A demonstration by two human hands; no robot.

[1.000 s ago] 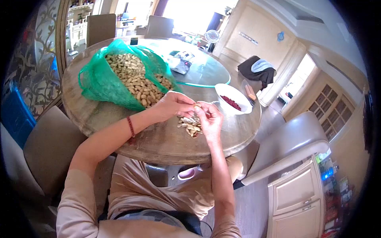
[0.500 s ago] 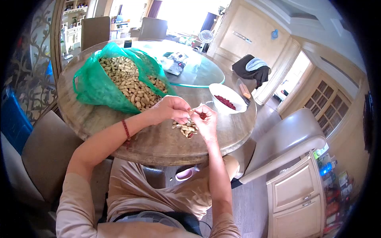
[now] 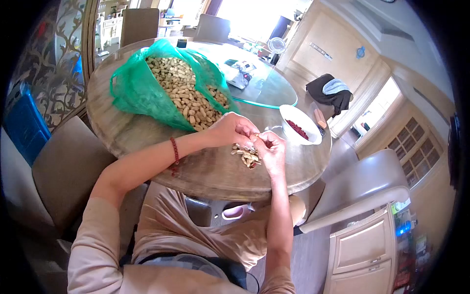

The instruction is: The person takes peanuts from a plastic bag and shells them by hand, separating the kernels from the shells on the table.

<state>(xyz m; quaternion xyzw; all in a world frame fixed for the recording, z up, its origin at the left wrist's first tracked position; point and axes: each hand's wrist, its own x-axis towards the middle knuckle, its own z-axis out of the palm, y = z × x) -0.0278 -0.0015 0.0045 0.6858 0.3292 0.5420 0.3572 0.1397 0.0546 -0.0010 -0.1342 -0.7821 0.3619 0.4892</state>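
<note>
My left hand (image 3: 232, 129) and my right hand (image 3: 272, 148) meet over the near part of the table. Their fingertips pinch a small peanut (image 3: 256, 134) between them, mostly covered by the fingers. Below the hands lies a small heap of broken peanut shells (image 3: 248, 158). To the left, a green plastic bag (image 3: 142, 105) stands open, full of unshelled peanuts (image 3: 183, 94). On the right, a white bowl (image 3: 290, 110) holds dark red peanut kernels (image 3: 297, 130).
The round table (image 3: 147, 157) carries a raised glass turntable (image 3: 274, 93) with a plastic packet (image 3: 239, 73) on it. A chair (image 3: 360, 188) stands at the right, another chair (image 3: 81, 169) at the left. A pink slipper (image 3: 236, 212) lies on the floor.
The whole view has shifted, so the table and its things appear further right. Both hands stay together over the shells, with their fingers slightly rearranged around the peanut.
</note>
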